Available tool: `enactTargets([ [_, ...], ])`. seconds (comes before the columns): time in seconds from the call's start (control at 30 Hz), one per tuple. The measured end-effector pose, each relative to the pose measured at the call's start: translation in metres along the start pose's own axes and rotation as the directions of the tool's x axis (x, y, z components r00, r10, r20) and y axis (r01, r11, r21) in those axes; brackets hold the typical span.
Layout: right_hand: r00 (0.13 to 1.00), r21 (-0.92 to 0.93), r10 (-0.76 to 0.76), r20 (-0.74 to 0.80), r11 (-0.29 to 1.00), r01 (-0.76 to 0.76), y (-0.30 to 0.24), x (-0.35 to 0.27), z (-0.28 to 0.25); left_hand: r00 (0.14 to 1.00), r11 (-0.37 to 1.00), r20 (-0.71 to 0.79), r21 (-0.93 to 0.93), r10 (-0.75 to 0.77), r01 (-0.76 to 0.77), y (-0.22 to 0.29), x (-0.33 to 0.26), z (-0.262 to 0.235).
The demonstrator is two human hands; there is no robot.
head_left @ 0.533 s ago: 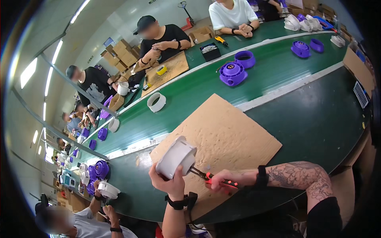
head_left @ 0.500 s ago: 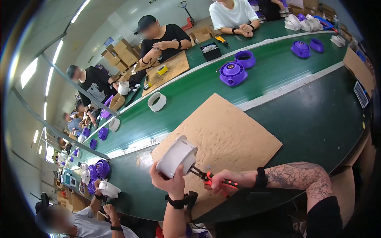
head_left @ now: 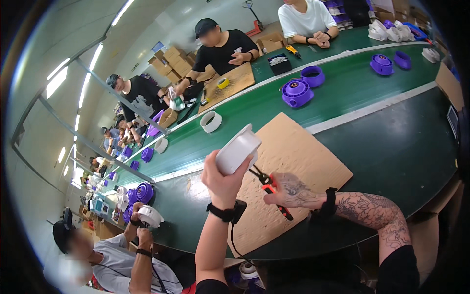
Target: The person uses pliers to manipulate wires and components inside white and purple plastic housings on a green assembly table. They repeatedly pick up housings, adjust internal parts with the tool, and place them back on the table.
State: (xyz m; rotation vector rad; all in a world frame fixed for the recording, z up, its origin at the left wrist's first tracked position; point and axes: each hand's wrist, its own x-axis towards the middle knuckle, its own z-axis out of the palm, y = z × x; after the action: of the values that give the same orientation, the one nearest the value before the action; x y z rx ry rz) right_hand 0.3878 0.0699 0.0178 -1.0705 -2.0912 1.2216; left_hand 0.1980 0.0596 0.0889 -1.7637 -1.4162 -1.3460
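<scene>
My left hand (head_left: pixel 221 182) is wrapped round a white plastic housing (head_left: pixel 238 150), holding it tilted above a sheet of cardboard (head_left: pixel 298 152). In my right hand (head_left: pixel 293 191) is a pair of pliers (head_left: pixel 267 184) with red and black handles. The dark jaws point up toward the lower right side of the housing. Whether the jaws touch the housing I cannot tell. My left fingers hide part of the housing's near side.
A green conveyor belt (head_left: pixel 254 109) crosses beyond the cardboard, carrying a white ring (head_left: pixel 211 122), a purple motor housing (head_left: pixel 296 93) and a purple ring (head_left: pixel 312 76). Co-workers sit across it; another at lower left holds a white part (head_left: pixel 150 216). Purple housings (head_left: pixel 142 193) stand nearby.
The white housing has been raised and turned in my left hand. My right hand and the pliers have moved up slightly. The view has shifted, and the co-worker across the belt has spread their hands apart.
</scene>
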Motion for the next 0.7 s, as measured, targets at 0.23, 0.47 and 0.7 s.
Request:
enactTargets([
  [0.23, 0.82, 0.727, -0.148, 0.553, 0.567, -0.388, 0.056, 0.021, -0.007, 0.996, 0.997, 0.071, -0.067, 0.055, -0.05, 0.009, 0.018, 0.042],
  [0.47, 0.757, 0.799, -0.272, 0.594, 0.309, -0.516, 0.032, 0.017, -0.009, 0.998, 0.997, -0.004, -0.042, -0.068, 0.068, 0.003, 0.014, 0.034],
  [0.7, 0.994, -0.061, 0.096, -0.057, 0.993, -0.1, 0.016, 0.009, -0.016, 0.988, 0.999, 0.151, 0.054, -0.011, 0.003, 0.018, 0.018, 0.043],
])
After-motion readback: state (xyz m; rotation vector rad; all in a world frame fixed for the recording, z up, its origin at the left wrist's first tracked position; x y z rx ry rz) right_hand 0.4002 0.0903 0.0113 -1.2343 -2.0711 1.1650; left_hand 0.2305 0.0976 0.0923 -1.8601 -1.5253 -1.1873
